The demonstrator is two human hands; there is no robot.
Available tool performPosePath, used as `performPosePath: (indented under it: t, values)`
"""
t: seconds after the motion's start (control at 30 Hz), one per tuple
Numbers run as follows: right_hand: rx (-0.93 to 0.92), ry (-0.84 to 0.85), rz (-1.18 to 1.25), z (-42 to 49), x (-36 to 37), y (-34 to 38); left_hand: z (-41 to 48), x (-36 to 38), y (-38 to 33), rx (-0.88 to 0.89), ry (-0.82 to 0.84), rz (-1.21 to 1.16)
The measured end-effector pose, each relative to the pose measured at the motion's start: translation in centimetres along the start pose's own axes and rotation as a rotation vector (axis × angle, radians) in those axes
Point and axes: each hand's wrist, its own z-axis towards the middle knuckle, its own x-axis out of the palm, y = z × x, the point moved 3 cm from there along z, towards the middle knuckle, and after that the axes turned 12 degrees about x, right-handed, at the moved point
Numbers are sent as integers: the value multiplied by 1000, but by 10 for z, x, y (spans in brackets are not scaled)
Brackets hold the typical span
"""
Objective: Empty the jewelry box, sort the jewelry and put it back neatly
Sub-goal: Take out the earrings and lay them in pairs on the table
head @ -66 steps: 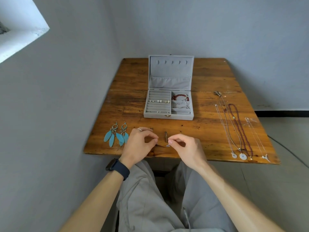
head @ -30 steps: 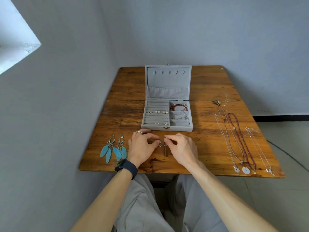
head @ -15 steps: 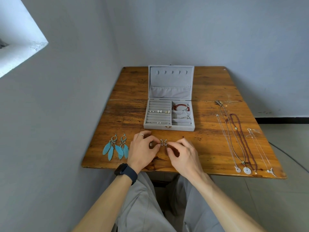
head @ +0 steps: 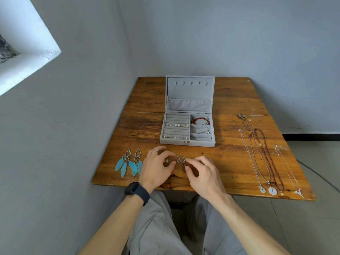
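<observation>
Both hands have slid up from the near edge of the worn brown wooden table [head: 230,161] toward the open grey velvet jewelry box [head: 187,143] at frame centre. Fingers curled, left hand [head: 156,168] and right hand [head: 204,173] meet lower centre at the pair of small silver drop earrings [head: 180,160], side by side on the wood just below the box. Pinching or only touching: cannot tell. Best done with fingertip nudges only: tops level, drops parallel, clear of the blue feather earrings [head: 128,162] at left.
</observation>
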Motion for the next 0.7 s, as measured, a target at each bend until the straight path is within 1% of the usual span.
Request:
performPosePath:
  t: [0.13,0.33,0.5,0.7]
  values:
    - [-10,29,14,14,-10,1,11,-13,6,0,-32,22]
    - [-60,1,-60,58,-26,7,50,-31,22,0,-58,129]
    - [-105,-38,-157,107,-22,21,96,-35,35,3,1,265]
    - [-123,-24,-253,154,2,40,132,-32,46,93,88,483]
